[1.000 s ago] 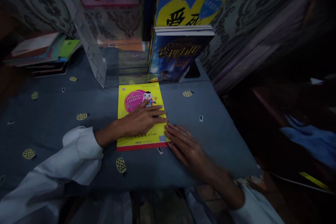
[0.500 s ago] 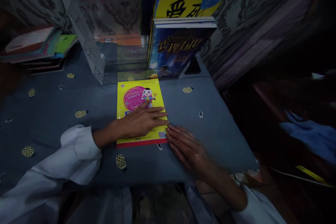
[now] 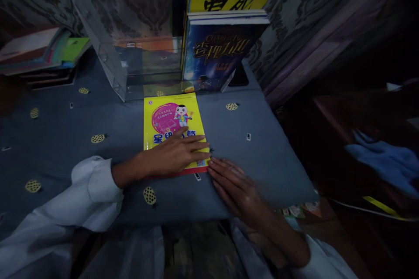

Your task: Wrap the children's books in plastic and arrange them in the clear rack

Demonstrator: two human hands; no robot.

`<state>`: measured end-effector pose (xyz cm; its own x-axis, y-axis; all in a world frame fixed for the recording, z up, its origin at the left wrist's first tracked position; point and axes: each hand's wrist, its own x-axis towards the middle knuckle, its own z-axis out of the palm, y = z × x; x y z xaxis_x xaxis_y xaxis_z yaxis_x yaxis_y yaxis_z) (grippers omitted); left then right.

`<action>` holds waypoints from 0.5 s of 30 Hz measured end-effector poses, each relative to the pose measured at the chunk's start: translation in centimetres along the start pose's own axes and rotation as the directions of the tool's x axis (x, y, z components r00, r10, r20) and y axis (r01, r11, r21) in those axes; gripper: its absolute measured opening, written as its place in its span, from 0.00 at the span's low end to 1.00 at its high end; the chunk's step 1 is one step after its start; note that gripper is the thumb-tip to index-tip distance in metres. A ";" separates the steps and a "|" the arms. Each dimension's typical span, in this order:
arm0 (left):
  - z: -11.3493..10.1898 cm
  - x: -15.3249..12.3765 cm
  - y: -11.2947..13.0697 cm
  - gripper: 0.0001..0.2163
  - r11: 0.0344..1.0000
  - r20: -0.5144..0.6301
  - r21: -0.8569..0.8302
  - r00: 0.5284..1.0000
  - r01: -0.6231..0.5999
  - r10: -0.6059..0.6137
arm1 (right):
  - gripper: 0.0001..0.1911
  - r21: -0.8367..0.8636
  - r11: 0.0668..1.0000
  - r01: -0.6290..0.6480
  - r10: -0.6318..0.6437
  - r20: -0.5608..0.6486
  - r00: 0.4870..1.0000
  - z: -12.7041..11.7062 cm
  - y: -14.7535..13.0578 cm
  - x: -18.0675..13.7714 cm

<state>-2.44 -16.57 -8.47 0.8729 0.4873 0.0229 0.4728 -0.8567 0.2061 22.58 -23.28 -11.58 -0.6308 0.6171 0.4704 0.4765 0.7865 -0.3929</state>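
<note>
A yellow book (image 3: 163,103) with a pink circle, a cartoon child and a red bottom strip lies closed on the cloth-covered table (image 3: 225,133). Across the lower part of its cover rests my left hand (image 3: 175,152), palm down, fingers spread toward the right edge. My right hand (image 3: 234,185) lies at the book's lower right corner, fingers stretched out and close together, tips touching or nearly touching the edge. Nothing shows in its grasp. Part of the cover's blue title is hidden under my left hand.
Behind the book stands a clear plastic book rack (image 3: 121,80) holding upright books, a dark blue one (image 3: 222,48) at the front. Beside it lies a dark flat object (image 3: 240,76). A pile of books (image 3: 42,54) sits at the far left. Blue cloth (image 3: 386,161) lies off to the right.
My left hand has slid toward the bottom of the cover, so more of the blue title shows. My right hand stays by the corner. The view has shifted slightly.
</note>
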 end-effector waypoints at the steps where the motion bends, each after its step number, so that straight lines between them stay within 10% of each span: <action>1: 0.0 0.0 0.2 0.18 1.000 0.001 0.007 1.000 -0.005 0.005 | 0.30 0.003 1.000 -0.003 0.003 -0.002 1.000 0.0 -0.1 -0.1; 15: -0.3 -0.3 1.1 0.19 0.998 0.017 0.032 0.998 -0.053 0.053 | 0.22 0.060 0.997 -0.044 0.045 -0.008 0.999 0.0 -0.7 -1.0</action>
<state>-2.20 -17.59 -7.94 0.8987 0.4383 0.0168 0.4292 -0.8865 0.1731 22.89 -24.46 -11.80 -0.6037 0.6518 0.4589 0.4664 0.7557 -0.4598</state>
